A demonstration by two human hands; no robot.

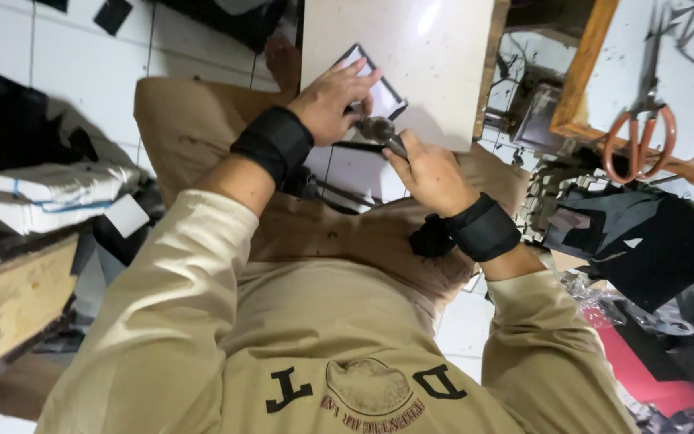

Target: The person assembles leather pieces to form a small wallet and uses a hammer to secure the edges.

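- Head view: the left hand point(332, 98) lies fingers-down on a dark rectangular piece point(373, 90), pinning it flat to a white slab point(427, 56); the fingers are spread and pressing, not curled around anything.
- The right hand point(431, 173) is wrapped tight around the handle of a small hammer point(379, 130), whose dull metal head sits at the dark piece's lower edge, just beside the left hand's fingertips.
- The dark piece, one in number, lies at about 12 o'clock from the two hands, on the near part of the slab, which rests across the person's knees.
- Two black wrist bands point(275, 141) show, one on each forearm; both sleeves are tan and pushed back from the wrists.
- The forearms converge from 7 and 5 o'clock toward the slab, with the left wrist bent down and the right wrist held level.
- One pair of orange-handled scissors point(642, 133) lies at 3 o'clock on a wood-edged bench point(584, 68), well apart from the hands.
- A stack of white wrapped bundles point(50, 197) lies at 9 o'clock, and loose black sheets point(644, 233) lie at 4 o'clock.
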